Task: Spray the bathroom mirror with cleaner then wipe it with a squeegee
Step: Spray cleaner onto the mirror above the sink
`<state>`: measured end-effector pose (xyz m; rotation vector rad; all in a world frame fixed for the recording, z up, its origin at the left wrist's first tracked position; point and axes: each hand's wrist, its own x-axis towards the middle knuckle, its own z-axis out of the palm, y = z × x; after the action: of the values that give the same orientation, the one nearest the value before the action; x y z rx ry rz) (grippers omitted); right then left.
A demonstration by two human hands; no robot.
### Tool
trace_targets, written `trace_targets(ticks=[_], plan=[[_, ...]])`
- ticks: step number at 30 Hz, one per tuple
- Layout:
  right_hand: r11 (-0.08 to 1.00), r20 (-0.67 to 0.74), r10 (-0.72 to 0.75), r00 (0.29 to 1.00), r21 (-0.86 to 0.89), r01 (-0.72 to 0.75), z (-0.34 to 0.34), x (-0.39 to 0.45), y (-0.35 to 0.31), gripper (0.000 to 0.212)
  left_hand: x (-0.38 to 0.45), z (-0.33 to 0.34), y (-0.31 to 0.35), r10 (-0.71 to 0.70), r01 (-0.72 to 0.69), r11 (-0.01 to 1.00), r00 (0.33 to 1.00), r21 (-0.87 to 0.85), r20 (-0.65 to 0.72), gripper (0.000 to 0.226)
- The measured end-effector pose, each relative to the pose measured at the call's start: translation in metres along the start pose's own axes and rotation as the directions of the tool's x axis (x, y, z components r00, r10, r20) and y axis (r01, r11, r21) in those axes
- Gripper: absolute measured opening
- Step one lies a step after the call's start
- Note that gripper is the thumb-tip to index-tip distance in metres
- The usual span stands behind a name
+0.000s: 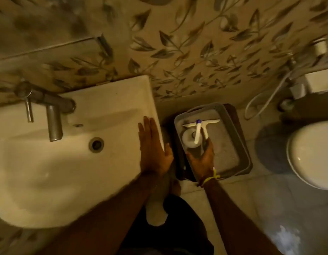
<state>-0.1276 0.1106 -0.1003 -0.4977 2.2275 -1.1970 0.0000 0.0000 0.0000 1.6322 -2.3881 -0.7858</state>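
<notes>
My left hand point(154, 150) rests flat on the sink rim point(150, 100); my right hand point(202, 159), fingers spread, should grip the spray bottle point(193, 137) squarely.

Toilet point(314, 155) cut off right — sink point(49, 162) left.
</notes>
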Motion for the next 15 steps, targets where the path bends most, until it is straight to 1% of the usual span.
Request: trace_targets(ticks=[2, 3, 5, 9, 11, 13, 15], plan=[[0.999, 0.001, -0.019, 1.0, -0.03, 0.019, 0.009, 0.019, -0.002, 0.098, 0.001, 0.002, 0.0, 0.025, -0.026, 0.999, 0.999, -0.035, -0.028, 0.099], [0.999, 0.011, 0.011, 1.0, -0.046, -0.011, 0.013, 0.028, -0.003, 0.097, 0.001, 0.001, -0.001, 0.025, -0.026, 0.999, 0.999, -0.033, -0.027, 0.098], [0.999, 0.018, 0.042, 0.999, 0.002, -0.042, 0.024, 0.048, -0.002, 0.09, 0.001, 0.001, 0.0, 0.035, -0.036, 0.997, 0.999, -0.067, -0.021, 0.096], [0.999, -0.073, -0.006, 0.997, -0.045, 0.003, 0.04, 0.07, 0.002, 0.052, 0.002, 0.004, -0.004, 0.054, -0.056, 0.995, 0.998, -0.088, -0.023, 0.095], [1.0, -0.078, -0.004, 0.997, -0.027, 0.002, 0.039, 0.069, -0.007, 0.035, 0.003, 0.005, -0.005, 0.061, -0.062, 0.995, 0.998, -0.082, -0.017, 0.095], [0.998, -0.089, -0.06, 0.994, -0.039, 0.057, 0.032, 0.058, -0.017, 0.026, 0.002, 0.005, -0.003, 0.067, -0.068, 0.996, 0.998, -0.063, -0.01, 0.096], [0.992, -0.136, -0.116, 0.984, -0.054, 0.11, 0.021, 0.04, -0.028, 0.022, 0.002, 0.004, -0.001, 0.057, -0.057, 0.998, 0.998, -0.026, -0.006, 0.096]])
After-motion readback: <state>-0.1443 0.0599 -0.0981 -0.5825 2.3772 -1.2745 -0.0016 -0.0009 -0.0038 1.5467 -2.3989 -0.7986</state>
